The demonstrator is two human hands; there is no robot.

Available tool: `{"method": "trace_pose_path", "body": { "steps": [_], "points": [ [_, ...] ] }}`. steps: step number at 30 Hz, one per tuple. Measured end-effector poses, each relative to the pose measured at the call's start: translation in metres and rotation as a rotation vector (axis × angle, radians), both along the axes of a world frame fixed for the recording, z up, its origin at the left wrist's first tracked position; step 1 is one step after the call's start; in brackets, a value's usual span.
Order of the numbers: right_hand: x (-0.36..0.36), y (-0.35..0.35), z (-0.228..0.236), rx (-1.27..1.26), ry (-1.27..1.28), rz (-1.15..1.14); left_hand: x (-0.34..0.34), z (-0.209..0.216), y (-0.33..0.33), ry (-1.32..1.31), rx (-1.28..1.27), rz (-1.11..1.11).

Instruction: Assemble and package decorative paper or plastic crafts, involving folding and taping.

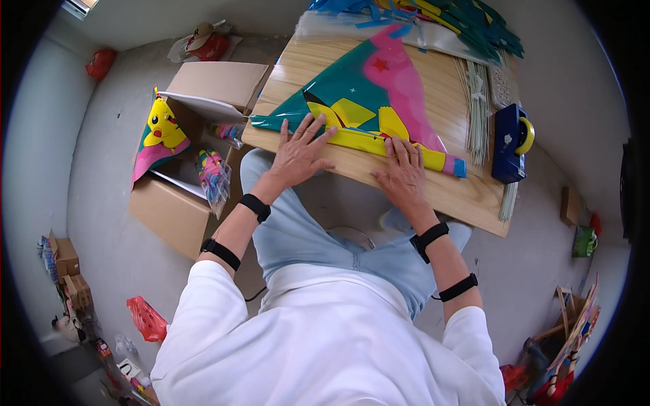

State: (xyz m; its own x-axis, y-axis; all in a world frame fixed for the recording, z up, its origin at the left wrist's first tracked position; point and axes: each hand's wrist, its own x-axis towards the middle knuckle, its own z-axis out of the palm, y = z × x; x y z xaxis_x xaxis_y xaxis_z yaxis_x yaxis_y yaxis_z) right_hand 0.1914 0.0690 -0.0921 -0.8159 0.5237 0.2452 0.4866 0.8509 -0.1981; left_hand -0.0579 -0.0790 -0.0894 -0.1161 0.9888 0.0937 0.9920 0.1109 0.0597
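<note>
I have both hands on the kite, which lies on the bench right in front of me. The left hand (pixel 298 157) is flat with its fingers spread, and its fingertips rest on the near edge of the kite (pixel 406 78). The right hand (pixel 404 169) is over the same edge, more to the right, with its fingers close together and its thumb held apart. Both are loosely open, and I can't tell if the right one pinches the edge a little. The kite is a big triangle of green, pink and yellow, and its near edge is rolled up into a long yellow strip. It sits on the wooden bench (pixel 467 206). On the right there are thin sticks (pixel 479 122) in a bunch, and next to them a blue tape holder (pixel 506 154) with a yellow roll. At the far side I see clear bags (pixel 433 35) and a pile of green and yellow sheets (pixel 474 27). To the left of the bench is an open box (pixel 169 213). It has small bright packs (pixel 213 172) in it, and a yellow cartoon sheet (pixel 162 128) hangs on its side. A red bag (pixel 147 319) is on the floor (pixel 101 203).
</note>
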Motion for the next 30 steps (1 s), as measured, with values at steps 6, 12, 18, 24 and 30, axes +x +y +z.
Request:
{"method": "trace_pose_path", "body": {
  "steps": [6,12,18,24,30],
  "points": [
    [-0.002,-0.012,0.000,0.029,-0.047,0.033,-0.021,0.018,-0.029,-0.114,0.007,-0.013],
    [-0.004,-0.016,-0.002,0.052,-0.053,0.020,-0.075,0.024,0.053,-0.337,0.325,0.335],
    [-0.003,-0.016,-0.002,0.013,-0.033,0.013,-0.113,0.007,0.120,-0.539,0.059,0.579],
    [-0.003,-0.017,0.000,-0.008,-0.014,0.018,-0.137,0.006,0.125,-0.793,-0.065,0.586],
    [-0.002,-0.017,0.003,-0.009,-0.016,0.019,-0.129,0.018,0.124,-0.733,-0.043,0.581]
  ]
}}
